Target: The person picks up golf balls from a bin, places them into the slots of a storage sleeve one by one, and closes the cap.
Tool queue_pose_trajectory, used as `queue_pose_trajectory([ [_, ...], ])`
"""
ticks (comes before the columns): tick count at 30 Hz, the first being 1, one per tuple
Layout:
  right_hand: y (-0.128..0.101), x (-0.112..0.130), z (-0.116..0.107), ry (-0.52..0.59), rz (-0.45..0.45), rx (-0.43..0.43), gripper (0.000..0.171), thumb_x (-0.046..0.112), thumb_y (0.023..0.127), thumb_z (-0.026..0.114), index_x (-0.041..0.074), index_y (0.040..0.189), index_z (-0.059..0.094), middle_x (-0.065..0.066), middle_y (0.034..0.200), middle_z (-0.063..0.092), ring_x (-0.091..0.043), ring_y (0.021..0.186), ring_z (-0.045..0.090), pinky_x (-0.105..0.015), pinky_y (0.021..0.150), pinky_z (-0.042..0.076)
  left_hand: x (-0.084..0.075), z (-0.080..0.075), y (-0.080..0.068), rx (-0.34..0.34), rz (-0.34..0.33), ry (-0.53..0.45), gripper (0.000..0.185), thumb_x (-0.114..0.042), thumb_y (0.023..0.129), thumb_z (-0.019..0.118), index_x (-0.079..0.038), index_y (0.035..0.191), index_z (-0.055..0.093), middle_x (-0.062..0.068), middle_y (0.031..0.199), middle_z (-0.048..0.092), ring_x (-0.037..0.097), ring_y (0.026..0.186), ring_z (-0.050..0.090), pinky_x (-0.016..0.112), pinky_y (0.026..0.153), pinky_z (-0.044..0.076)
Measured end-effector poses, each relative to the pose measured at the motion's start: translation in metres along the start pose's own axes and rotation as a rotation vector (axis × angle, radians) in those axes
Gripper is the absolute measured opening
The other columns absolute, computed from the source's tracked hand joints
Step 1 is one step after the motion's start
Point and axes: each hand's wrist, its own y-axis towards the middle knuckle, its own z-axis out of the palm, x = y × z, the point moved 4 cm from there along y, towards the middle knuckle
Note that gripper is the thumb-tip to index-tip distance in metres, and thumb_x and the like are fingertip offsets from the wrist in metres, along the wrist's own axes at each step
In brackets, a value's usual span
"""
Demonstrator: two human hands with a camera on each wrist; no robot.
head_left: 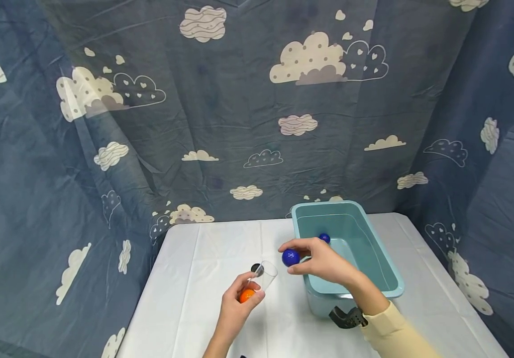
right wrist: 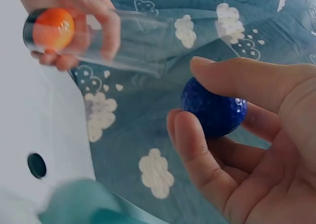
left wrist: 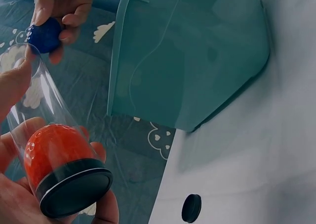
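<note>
My left hand (head_left: 234, 304) grips a clear tube (head_left: 265, 274) tilted with its uncapped mouth up toward the right. An orange golf ball (left wrist: 54, 147) lies at the bottom of the tube, against its black end cap (left wrist: 75, 188). Between thumb and fingertips, my right hand (head_left: 321, 258) pinches a dark blue golf ball (right wrist: 213, 106), held a short way from the tube's mouth and beside the bin's left rim. On the table below lies a loose black cap (left wrist: 191, 207), partly behind the tube in the head view.
A teal plastic bin (head_left: 375, 248) stands on the right of the white-covered table (head_left: 212, 278), under my right forearm. Another blue ball (head_left: 324, 237) lies inside it. Dark curtains with cloud prints (head_left: 239, 124) close off the back and sides.
</note>
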Motion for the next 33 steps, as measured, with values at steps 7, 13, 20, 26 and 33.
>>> queue_pose_trajectory([
  [7, -0.002, -0.005, 0.018, 0.106, 0.005, -0.008, 0.043, 0.025, 0.083, 0.085, 0.023, 0.123, 0.069, -0.004, 0.122, 0.065, -0.024, 0.099, 0.065, -0.032, 0.079, 0.057, -0.003, 0.002, -0.003, 0.015, -0.005, 0.006, 0.043, -0.024, 0.086, 0.082, -0.015, 0.124, 0.065, 0.004, 0.097, 0.069, 0.019, 0.084, 0.065, 0.027, 0.071, 0.054],
  [13, -0.003, -0.009, 0.03, 0.159, -0.024, -0.014, 0.041, 0.02, 0.084, 0.085, 0.021, 0.122, 0.069, -0.008, 0.121, 0.065, -0.024, 0.096, 0.067, -0.033, 0.079, 0.057, -0.003, 0.003, -0.006, 0.021, -0.009, 0.019, 0.039, -0.02, 0.086, 0.082, -0.021, 0.122, 0.066, 0.005, 0.098, 0.069, 0.019, 0.085, 0.066, 0.027, 0.071, 0.054],
  [20, -0.004, -0.012, 0.039, 0.165, -0.054, -0.038, 0.041, 0.021, 0.083, 0.085, 0.02, 0.122, 0.069, -0.005, 0.115, 0.068, -0.023, 0.09, 0.069, -0.033, 0.076, 0.058, 0.0, 0.004, -0.01, 0.003, -0.037, 0.013, 0.041, -0.018, 0.084, 0.084, -0.025, 0.12, 0.066, 0.005, 0.098, 0.07, 0.018, 0.084, 0.065, 0.026, 0.071, 0.054],
  [26, -0.004, -0.012, 0.042, 0.15, -0.05, -0.055, 0.041, 0.019, 0.083, 0.085, 0.02, 0.122, 0.069, -0.004, 0.113, 0.069, -0.022, 0.088, 0.069, -0.032, 0.075, 0.057, 0.001, 0.005, -0.01, 0.002, -0.028, 0.017, 0.043, -0.022, 0.083, 0.085, -0.019, 0.121, 0.067, 0.004, 0.095, 0.07, 0.017, 0.085, 0.066, 0.025, 0.072, 0.054],
  [33, -0.003, -0.01, 0.043, 0.118, -0.034, -0.059, 0.042, 0.02, 0.083, 0.085, 0.024, 0.122, 0.069, -0.002, 0.113, 0.068, -0.022, 0.084, 0.068, -0.032, 0.072, 0.058, 0.0, 0.005, -0.009, 0.012, -0.025, 0.037, 0.043, -0.027, 0.084, 0.084, -0.019, 0.123, 0.067, 0.004, 0.096, 0.07, 0.019, 0.086, 0.067, 0.027, 0.075, 0.055],
])
